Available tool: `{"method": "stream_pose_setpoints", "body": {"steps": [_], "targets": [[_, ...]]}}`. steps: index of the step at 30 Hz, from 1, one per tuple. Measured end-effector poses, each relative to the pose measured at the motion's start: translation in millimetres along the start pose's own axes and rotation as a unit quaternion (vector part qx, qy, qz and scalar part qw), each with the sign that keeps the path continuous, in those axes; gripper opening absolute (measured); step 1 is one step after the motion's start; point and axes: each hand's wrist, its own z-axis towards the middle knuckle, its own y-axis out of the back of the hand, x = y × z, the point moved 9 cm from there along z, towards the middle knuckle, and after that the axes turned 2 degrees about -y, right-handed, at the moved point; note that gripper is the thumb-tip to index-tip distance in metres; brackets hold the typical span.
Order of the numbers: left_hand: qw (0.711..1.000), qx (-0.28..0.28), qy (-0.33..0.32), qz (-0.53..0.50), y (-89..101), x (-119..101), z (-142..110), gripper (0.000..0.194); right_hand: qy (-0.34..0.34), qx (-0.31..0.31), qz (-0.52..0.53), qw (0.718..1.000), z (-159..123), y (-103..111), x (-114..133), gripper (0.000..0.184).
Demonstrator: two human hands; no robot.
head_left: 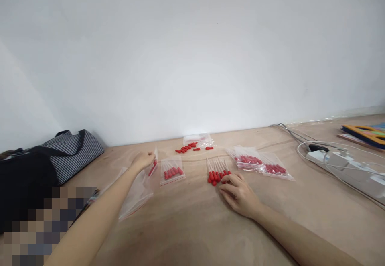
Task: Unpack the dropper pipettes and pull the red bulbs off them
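My left hand [145, 161] pinches the upper part of a clear plastic bag [154, 165] that stands tilted, with red-bulbed droppers inside. Below that wrist lie more clear bags [135, 195], partly covered by my forearm. Just right of it, a flat bag [172, 171] holds several droppers in a row. My right hand [237, 191] rests at the right edge of a loose group of droppers [214, 173], bulbs towards me and pale tubes pointing away. Its fingers are bent and apart, touching the nearest bulbs; part of the group is hidden under them.
More loose droppers [187, 147] lie by a bag [197, 138] near the wall. Filled bags [249, 159] overlap at right. A white power strip [345, 167] with cables occupies the right side, a yellow-edged object [365, 133] behind. A striped bag [76, 153] sits left.
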Motion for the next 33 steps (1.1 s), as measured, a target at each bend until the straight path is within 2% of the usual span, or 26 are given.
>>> {"method": "stream_pose_setpoints", "body": {"steps": [3, 7, 9, 11, 13, 15, 20, 24, 27, 30, 33], "targets": [[0.997, -0.054, 0.0, -0.055, 19.6, -22.6, -2.9, 0.028, -0.017, -0.013, 0.024, 0.999, 1.1, 2.5, -0.5, 0.02], [0.987, -0.101, -0.04, -0.121, 25.1, -74.9, -37.6, 0.031, -0.093, -0.02, 0.155, 0.983, 2.0, -1.1, -3.7, 0.023], [0.982, -0.11, -0.052, -0.144, 17.2, -99.4, -61.4, 0.033, -0.154, -0.008, 0.249, 0.956, 0.7, -11.4, -4.2, 0.035], [0.979, -0.111, -0.058, -0.161, 5.3, -119.4, -84.3, 0.031, -0.208, 0.004, 0.341, 0.917, -1.5, -24.3, -1.1, 0.049], [0.977, -0.104, -0.063, -0.173, -7.8, -134.8, -103.4, 0.029, -0.239, 0.017, 0.417, 0.877, -2.8, -36.5, 5.7, 0.059], [0.976, -0.079, -0.057, -0.193, -21.7, -144.7, -116.9, 0.029, -0.249, 0.035, 0.457, 0.853, -2.4, -45.0, 13.6, 0.059], [0.971, -0.053, -0.02, -0.232, -35.2, -149.3, -133.4, 0.028, -0.263, 0.045, 0.461, 0.846, -0.3, -44.9, 19.6, 0.036], [0.966, -0.045, 0.006, -0.255, -39.0, -146.3, -137.8, 0.029, -0.249, 0.045, 0.472, 0.845, 1.5, -43.3, 24.8, 0.049], [0.957, -0.022, 0.001, -0.288, -49.2, -147.9, -140.7, 0.03, -0.282, 0.02, 0.47, 0.836, -1.8, -46.9, 17.1, 0.04], [0.954, -0.02, -0.039, -0.296, -53.3, -149.5, -144.3, 0.029, -0.305, 0.013, 0.506, 0.807, -3.1, -49.4, 7.5, 0.027], [0.958, -0.087, -0.115, -0.246, -35.5, -146.0, -150.0, 0.017, -0.3, 0.09, 0.568, 0.761, -0.9, -54.1, 8.4, 0.024]]}}
